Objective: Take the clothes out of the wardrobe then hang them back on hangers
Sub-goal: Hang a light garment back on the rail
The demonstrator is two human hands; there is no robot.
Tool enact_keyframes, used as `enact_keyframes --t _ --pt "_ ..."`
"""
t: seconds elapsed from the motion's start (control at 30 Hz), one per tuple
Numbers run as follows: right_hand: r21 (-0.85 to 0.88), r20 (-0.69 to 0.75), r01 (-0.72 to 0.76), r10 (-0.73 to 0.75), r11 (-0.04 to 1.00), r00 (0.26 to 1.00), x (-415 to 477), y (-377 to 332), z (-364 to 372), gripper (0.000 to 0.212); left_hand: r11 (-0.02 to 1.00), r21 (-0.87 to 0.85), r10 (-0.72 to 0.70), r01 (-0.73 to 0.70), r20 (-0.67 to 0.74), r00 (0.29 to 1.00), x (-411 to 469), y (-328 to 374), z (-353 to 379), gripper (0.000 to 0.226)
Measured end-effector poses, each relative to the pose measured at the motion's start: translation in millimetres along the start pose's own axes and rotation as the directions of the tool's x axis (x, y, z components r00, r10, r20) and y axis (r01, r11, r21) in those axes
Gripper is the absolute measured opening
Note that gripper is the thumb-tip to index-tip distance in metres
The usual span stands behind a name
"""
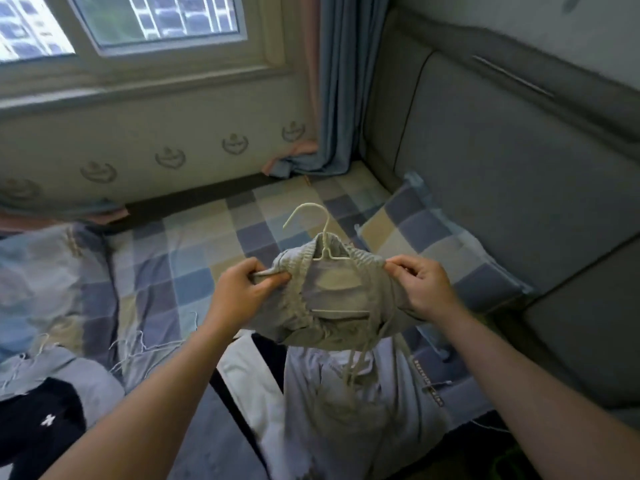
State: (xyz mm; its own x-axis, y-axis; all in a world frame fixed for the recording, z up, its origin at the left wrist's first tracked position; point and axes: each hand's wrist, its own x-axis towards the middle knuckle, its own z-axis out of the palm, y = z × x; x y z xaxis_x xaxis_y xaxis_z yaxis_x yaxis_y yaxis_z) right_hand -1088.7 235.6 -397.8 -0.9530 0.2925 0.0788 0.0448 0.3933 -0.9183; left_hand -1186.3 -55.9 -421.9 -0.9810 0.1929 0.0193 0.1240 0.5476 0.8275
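Grey trousers (332,306) are hanging at the centre of the view, held up above the bed (194,244), with their waistband stretched between the two hands. I am seeing the left hand (239,292) pinching the waistband's left end, its fingers (273,277) curled tight on a fold of cloth. The right hand (422,285) is pinching the right end, thumb and fingers (398,268) closed narrowly on the ribbed edge.

One white wire hanger (325,237) is sitting inside the waistband. Its hook is standing clear above the cloth and its lower bar is showing through the opening. A drawstring (353,368) is trailing down from the trousers.

The padded grey headboard (519,168) is bounding the bed on the right, and one checked pillow (433,237) is lying against it, just beside the right hand. The wall under the window (156,19) is closing the far edge, with a blue curtain (343,81) hanging in the corner. Open checked sheet is lying beyond the hook and to the left of the left hand.

I am counting at least three garments lying on the bed near me: a dark garment (38,420) with a white mark at lower left, a white garment (242,375) under the forearms, and a pale blue-grey garment (346,420) directly below the trousers.
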Motion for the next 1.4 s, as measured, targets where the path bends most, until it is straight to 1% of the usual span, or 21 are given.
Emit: enact_keyframes --t 0.13,0.2,0.27,0.33,0.4,0.43,0.5,0.53,0.6,0.63,0.67,0.7,0.77,0.83,0.97,1.1,1.2,1.3,1.33,1.37,1.4 --pt "0.032 -0.193 0.003 0.003 0.999 0.981 -31.6 -32.9 1.1 0.027 0.992 -0.019 0.125 -0.124 0.055 0.991 8.5 16.5 -20.8 0.04" --pt "0.071 -0.268 -0.004 0.023 0.997 0.963 -52.0 -48.6 -2.1 0.021 0.985 -0.021 0.17 -0.169 0.054 0.984 12.4 24.3 -26.4 0.044" --pt "0.093 -0.273 -0.014 0.039 0.996 0.961 -79.1 -62.3 -7.3 0.017 0.978 -0.013 0.209 -0.209 0.088 0.974 12.7 32.8 -28.4 0.048" --pt "0.079 -0.23 -0.053 0.07 0.995 0.971 -110.1 -71.1 -12.4 0.015 0.966 -0.01 0.258 -0.259 0.144 0.955 8.8 43.8 -25.4 0.05" --pt "0.065 -0.233 -0.124 0.136 0.99 0.963 -141.5 -74.8 -16.4 0.009 0.95 -0.019 0.31 -0.313 0.202 0.929 -0.7 54.9 -16.5 0.046" --pt "0.068 -0.254 -0.153 0.165 0.986 0.953 -155.2 -76.4 -17.2 0.01 0.942 -0.027 0.333 -0.336 0.227 0.915 -5.7 59.3 -11.1 0.043" --pt "0.049 -0.322 -0.21 0.214 0.977 0.922 -187.2 -79.4 -20.5 0.021 0.92 -0.056 0.386 -0.388 0.296 0.874 -19.8 68.3 4.5 0.043" --pt "0.009 -0.352 -0.241 0.229 0.97 0.908 -204.4 -81.4 -22.3 0.022 0.905 -0.067 0.418 -0.421 0.328 0.847 -28.8 73.5 13.5 0.045" --pt "-0.104 -0.394 -0.315 0.252 0.943 0.884 -242.5 -82.6 -26.2 0.011 0.871 -0.074 0.472 -0.485 0.399 0.786 -49.6 84.8 33.3 0.05" --pt "-0.153 -0.414 -0.352 0.263 0.924 0.871 -263.5 -82.3 -28.6 0.012 0.856 -0.084 0.491 -0.51 0.441 0.751 -62.9 92.1 42.9 0.052" --pt "-0.177 -0.444 -0.391 0.281 0.903 0.851 -285.4 -81.6 -30.5 0.019 0.839 -0.103 0.511 -0.534 0.484 0.71 -77.7 100.0 52.5 0.054" --pt "-0.173 -0.479 -0.427 0.302 0.888 0.824 -308.3 -83.0 -31.8 0.023 0.826 -0.125 0.524 -0.549 0.528 0.668 -92.5 106.6 62.4 0.055" --pt "-0.132 -0.552 -0.465 0.325 0.875 0.768 -356.2 -88.5 -33.3 0.022 0.802 -0.172 0.544 -0.572 0.607 0.579 -126.0 121.5 80.0 0.056" --pt "-0.078 -0.615 -0.5 0.353 0.863 0.706 -407.3 -95.8 -32.2 0.021 0.77 -0.24 0.57 -0.591 0.673 0.471 -163.3 132.5 96.8 0.053" --pt "-0.017 -0.745 -0.552 0.358 0.834 0.564 -511.8 -109.4 -24.5 0.023 0.713 -0.383 0.617 -0.587 0.741 0.265 -252.4 151.2 123.6 0.048" --pt "0.062 -0.857 -0.596 0.349 0.801 0.38 -632.2 -130.1 0.1 0.033 0.616 -0.504 0.662 -0.605 0.748 0.051 -365.0 166.9 133.5 0.044" --pt "0.141 -0.904 -0.605 0.351 0.784 0.243 -722.2 -161.4 27.2 0.032 0.531 -0.606 0.68 -0.593 0.722 -0.128 -455.3 173.1 131.5 0.036" --pt "0.214 -0.943 -0.596 0.324 0.774 0.082 -804.5 -198.4 57.7 0.032 0.457 -0.696 0.69 -0.554 0.67 -0.274 -548.2 178.2 119.5 0.03" --pt "0.247 -0.948 -0.592 0.318 0.767 0.016 -830.6 -210.5 68.4 0.032 0.437 -0.724 0.693 -0.533 0.649 -0.314 -579.3 180.2 114.0 0.031" --pt "0.283 -0.948 -0.582 0.314 0.762 -0.05 -855.3 -223.0 78.6 0.033 0.417 -0.752 0.697 -0.51 0.625 -0.352 -609.4 182.7 108.5 0.038" --pt "0.323 -0.943 -0.569 0.311 0.756 -0.121 -879.9 -234.4 88.2 0.034 0.394 -0.781 0.705 -0.485 0.595 -0.386 -639.0 185.8 102.0 0.052"
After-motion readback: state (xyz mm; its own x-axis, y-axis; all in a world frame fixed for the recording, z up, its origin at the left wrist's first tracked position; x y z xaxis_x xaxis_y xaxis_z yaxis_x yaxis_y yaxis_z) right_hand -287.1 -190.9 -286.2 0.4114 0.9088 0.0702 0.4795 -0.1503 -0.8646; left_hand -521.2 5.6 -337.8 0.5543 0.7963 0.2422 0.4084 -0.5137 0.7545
